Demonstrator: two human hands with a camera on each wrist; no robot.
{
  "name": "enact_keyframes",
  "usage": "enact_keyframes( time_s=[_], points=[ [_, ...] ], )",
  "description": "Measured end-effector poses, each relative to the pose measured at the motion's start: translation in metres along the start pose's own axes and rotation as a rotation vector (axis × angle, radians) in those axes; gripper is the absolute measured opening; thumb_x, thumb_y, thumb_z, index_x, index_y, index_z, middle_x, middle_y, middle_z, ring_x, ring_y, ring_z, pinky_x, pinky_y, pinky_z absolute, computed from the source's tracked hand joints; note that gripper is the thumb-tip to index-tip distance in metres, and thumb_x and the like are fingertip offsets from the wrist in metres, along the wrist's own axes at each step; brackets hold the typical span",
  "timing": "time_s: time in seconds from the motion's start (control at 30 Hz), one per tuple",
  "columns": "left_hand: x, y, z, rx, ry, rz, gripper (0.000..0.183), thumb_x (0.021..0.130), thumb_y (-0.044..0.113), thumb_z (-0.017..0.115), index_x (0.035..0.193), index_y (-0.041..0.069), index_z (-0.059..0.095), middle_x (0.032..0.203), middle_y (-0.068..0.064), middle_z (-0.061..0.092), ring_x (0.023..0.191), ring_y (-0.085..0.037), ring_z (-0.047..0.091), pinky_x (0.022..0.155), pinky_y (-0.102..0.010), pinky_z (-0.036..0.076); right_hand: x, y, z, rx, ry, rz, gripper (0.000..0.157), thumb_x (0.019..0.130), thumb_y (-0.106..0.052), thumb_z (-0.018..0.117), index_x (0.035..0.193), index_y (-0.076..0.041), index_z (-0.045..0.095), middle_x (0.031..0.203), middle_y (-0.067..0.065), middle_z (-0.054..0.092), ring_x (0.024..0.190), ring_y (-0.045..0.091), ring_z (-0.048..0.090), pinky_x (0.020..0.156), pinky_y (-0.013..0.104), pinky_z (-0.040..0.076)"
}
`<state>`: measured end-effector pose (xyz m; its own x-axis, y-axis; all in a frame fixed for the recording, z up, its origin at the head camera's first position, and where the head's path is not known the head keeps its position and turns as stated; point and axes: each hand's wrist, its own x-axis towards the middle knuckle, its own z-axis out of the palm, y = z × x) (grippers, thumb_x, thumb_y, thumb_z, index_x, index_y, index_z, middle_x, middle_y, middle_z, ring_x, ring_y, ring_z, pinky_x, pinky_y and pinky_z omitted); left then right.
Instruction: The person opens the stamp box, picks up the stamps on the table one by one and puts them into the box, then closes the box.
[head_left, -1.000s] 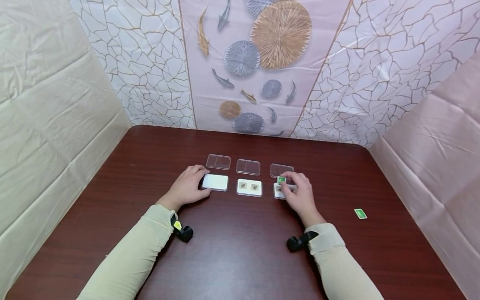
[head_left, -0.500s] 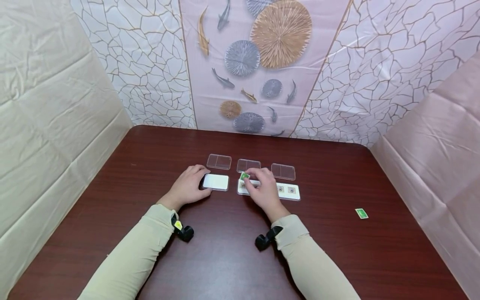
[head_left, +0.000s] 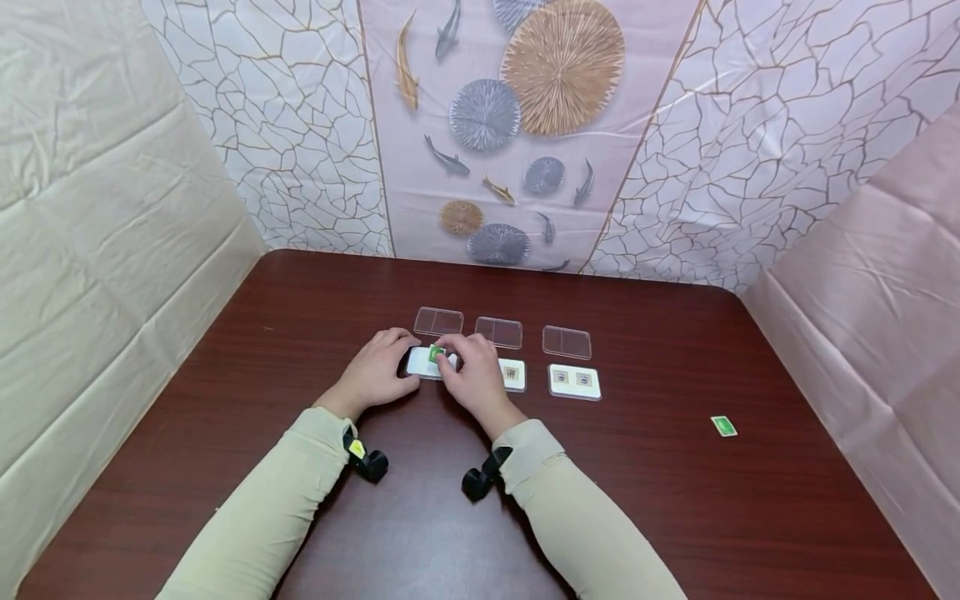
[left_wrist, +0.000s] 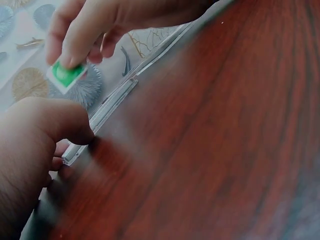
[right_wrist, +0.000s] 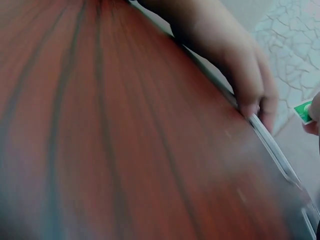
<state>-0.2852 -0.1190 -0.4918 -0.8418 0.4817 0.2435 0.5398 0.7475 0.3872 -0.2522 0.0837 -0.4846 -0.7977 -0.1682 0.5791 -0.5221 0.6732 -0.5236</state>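
Note:
My right hand (head_left: 474, 377) pinches a small green stamp (head_left: 437, 354) with a white border between thumb and fingertips. The stamp hangs over a flat clear case with a white insert (head_left: 422, 365). At that case's left end, my left hand (head_left: 372, 372) grips it by the long edges, thumb at the near side and fingers at the far side. In the left wrist view, the stamp (left_wrist: 66, 76) is tilted above the case (left_wrist: 102, 117). A middle case (head_left: 513, 375), partly covered by my right hand, and a right case (head_left: 574, 382) hold small brown stamps.
Behind the cases lie three clear lids: left (head_left: 438, 321), middle (head_left: 498, 332) and right (head_left: 567, 342). Another green stamp (head_left: 723, 426) lies apart on the right of the dark wooden table (head_left: 637, 467). Patterned cloth (head_left: 300, 142) stands behind the table.
My right hand has moved left with the green stamp, from over the right case, past the middle one, to over the left case. My left hand has stayed at the left case.

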Motion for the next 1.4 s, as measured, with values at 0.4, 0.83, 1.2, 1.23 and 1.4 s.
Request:
enact_keyframes(
  time_s=[0.4, 0.83, 1.2, 1.23, 1.4],
  points=[
    [0.000, 0.002, -0.001, -0.019, 0.008, 0.002, 0.052, 0.080, 0.028, 0.067, 0.127, 0.006, 0.064, 0.131, -0.013, 0.056, 0.124, -0.034, 0.048, 0.106, -0.050, 0.040, 0.010, -0.010, 0.019, -0.217, -0.209, 0.075, 0.013, 0.092, -0.021, 0.069, 0.104, -0.020, 0.073, 0.079, -0.010, 0.070, 0.094, 0.021, 0.056, 0.095, 0.043, 0.041],
    [0.001, 0.002, -0.002, -0.027, -0.005, -0.004, 0.055, 0.081, 0.029, 0.066, 0.129, 0.003, 0.063, 0.134, -0.014, 0.054, 0.126, -0.035, 0.047, 0.108, -0.050, 0.038, 0.015, -0.012, 0.028, -0.340, -0.195, 0.060, 0.017, 0.091, -0.027, 0.070, 0.107, -0.023, 0.072, 0.076, -0.015, 0.066, 0.089, 0.017, 0.054, 0.093, 0.039, 0.041],
    [0.001, 0.000, 0.000, -0.028, 0.001, 0.010, 0.055, 0.080, 0.028, 0.066, 0.129, 0.003, 0.063, 0.133, -0.014, 0.055, 0.126, -0.035, 0.047, 0.109, -0.049, 0.038, 0.016, -0.011, 0.032, -0.334, -0.178, 0.078, 0.014, 0.090, -0.027, 0.071, 0.103, -0.023, 0.071, 0.073, -0.015, 0.063, 0.088, 0.018, 0.053, 0.092, 0.039, 0.041],
    [0.001, 0.000, 0.000, -0.029, 0.002, 0.010, 0.055, 0.080, 0.028, 0.066, 0.129, 0.003, 0.063, 0.133, -0.014, 0.055, 0.126, -0.035, 0.047, 0.109, -0.049, 0.038, 0.016, -0.011, 0.032, -0.334, -0.176, 0.077, 0.014, 0.090, -0.027, 0.071, 0.103, -0.023, 0.070, 0.073, -0.015, 0.063, 0.088, 0.018, 0.053, 0.092, 0.039, 0.041],
    [0.001, 0.000, 0.000, -0.030, 0.001, 0.006, 0.055, 0.081, 0.029, 0.067, 0.129, 0.003, 0.064, 0.133, -0.014, 0.055, 0.125, -0.035, 0.048, 0.108, -0.049, 0.038, 0.016, -0.011, 0.032, -0.317, -0.170, 0.079, 0.012, 0.091, -0.026, 0.071, 0.102, -0.022, 0.071, 0.073, -0.013, 0.063, 0.088, 0.019, 0.054, 0.091, 0.039, 0.041]
  ],
)
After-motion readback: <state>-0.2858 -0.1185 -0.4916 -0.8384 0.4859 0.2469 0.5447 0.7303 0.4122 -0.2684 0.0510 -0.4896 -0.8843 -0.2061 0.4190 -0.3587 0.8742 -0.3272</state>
